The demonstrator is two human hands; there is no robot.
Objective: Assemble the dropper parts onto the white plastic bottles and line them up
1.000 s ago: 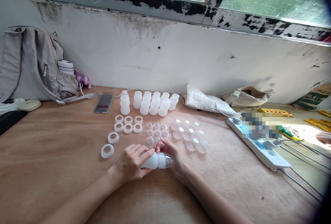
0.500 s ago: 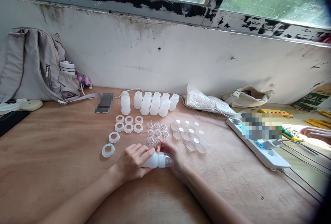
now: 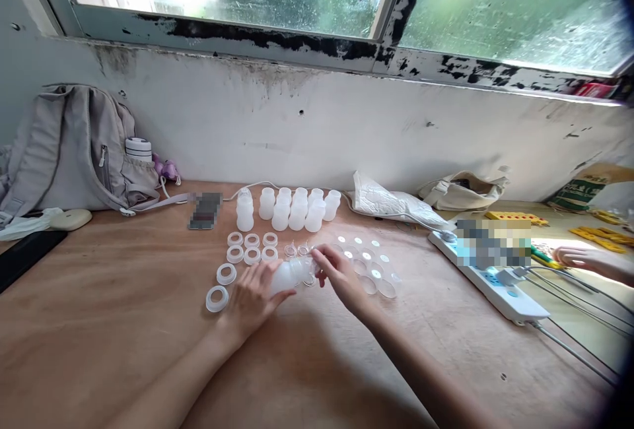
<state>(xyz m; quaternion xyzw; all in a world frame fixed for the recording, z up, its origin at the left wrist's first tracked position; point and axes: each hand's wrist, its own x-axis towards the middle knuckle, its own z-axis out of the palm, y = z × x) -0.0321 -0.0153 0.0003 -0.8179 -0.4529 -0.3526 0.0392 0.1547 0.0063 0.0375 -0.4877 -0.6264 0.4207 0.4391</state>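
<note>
My left hand [image 3: 253,292] is wrapped round the body of a frosted white baby bottle [image 3: 283,277], which lies tilted with its clear cap end up to the right. At that end, the fingers of my right hand [image 3: 339,274] are closed on the clear cap [image 3: 307,265]. White screw rings [image 3: 226,274] lie left of the bottle, the nearest ones close to my left hand. Behind the bottle are small clear nipples [image 3: 290,251], partly covered by it and my right hand. Clear round discs [image 3: 367,284] lie beside my right wrist.
Several white bottles [image 3: 299,210] stand along the back, and a capped one [image 3: 244,211] stands to their left. A phone [image 3: 205,211], backpack [image 3: 74,152] and white pouch [image 3: 381,198] lie near the wall. A power strip [image 3: 475,277] and another person's hand [image 3: 577,257] are at right.
Both hands have raised the bottle slightly away from me, its cap end tipping upward. My right hand has shifted from round the cap to its tip. The camera view has tilted up.
</note>
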